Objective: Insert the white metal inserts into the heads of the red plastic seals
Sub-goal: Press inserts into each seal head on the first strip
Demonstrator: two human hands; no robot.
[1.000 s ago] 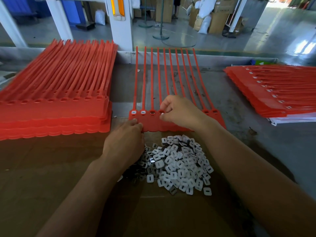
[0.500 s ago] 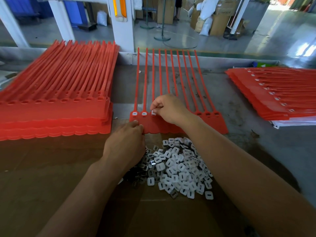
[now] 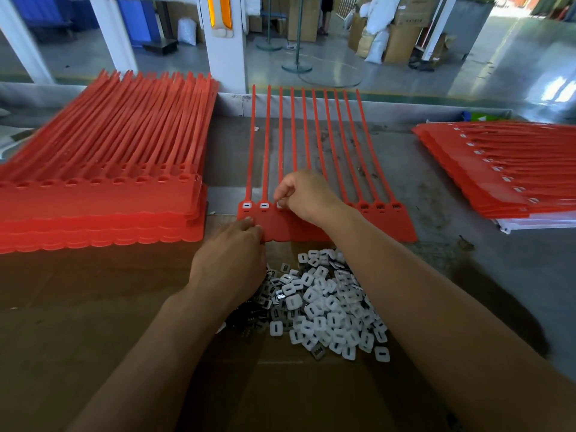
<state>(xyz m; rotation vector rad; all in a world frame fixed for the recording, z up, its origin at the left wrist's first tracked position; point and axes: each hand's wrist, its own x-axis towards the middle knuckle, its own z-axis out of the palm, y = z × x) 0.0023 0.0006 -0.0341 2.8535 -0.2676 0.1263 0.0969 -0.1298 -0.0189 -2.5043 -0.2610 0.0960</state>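
Observation:
A joined strip of red plastic seals (image 3: 396, 227) lies in the middle of the table, straps pointing away from me. Its two leftmost heads hold white inserts (image 3: 255, 205). My right hand (image 3: 307, 194) sits over the third head, fingertips pinching a white insert against it. My left hand (image 3: 232, 263) rests on the strip's near left edge, fingers curled, and what they hold is hidden. A heap of loose white inserts (image 3: 324, 307) lies on the cardboard just in front of the strip.
A tall stack of red seal strips (image 3: 103, 194) fills the left side. Another stack with inserts fitted (image 3: 505, 169) lies at the right on white sheets. Brown cardboard (image 3: 93, 322) covers the near table. A white post (image 3: 227, 51) stands behind the table.
My right hand has moved left along the heads, from around the fourth head to the third. The left hand has stayed put at the strip's near edge.

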